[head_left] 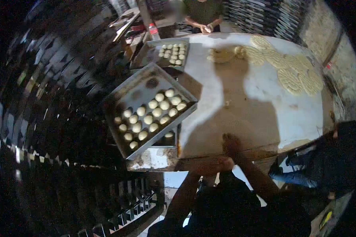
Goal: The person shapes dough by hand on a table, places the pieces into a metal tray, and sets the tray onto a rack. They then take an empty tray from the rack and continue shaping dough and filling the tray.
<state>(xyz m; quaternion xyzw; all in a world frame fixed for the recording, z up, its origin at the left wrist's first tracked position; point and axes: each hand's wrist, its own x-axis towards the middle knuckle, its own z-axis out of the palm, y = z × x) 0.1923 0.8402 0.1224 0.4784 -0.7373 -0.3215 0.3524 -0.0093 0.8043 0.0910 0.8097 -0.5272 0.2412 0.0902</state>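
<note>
My left hand (221, 164) is at the near edge of the table (265, 118), dark and in shadow. Its fingers look curled together, and what they hold, if anything, is too dim to make out. Just above and to the right, my right hand (231, 144) is over the tabletop in my shadow, its fingers too dark to read. To the left, a metal tray (152, 73) with several round dough balls (148, 119) sits at an angle over another tray. Long coiled dough strands (290, 81) lie in flat piles at the far right of the table.
Another tray (146, 55) with dough balls stands at the back left, near a bottle with a red label (153, 30). Across the table a person (203, 15) holds a small pale piece in both hands. Another person's leg (296, 178) is at the right.
</note>
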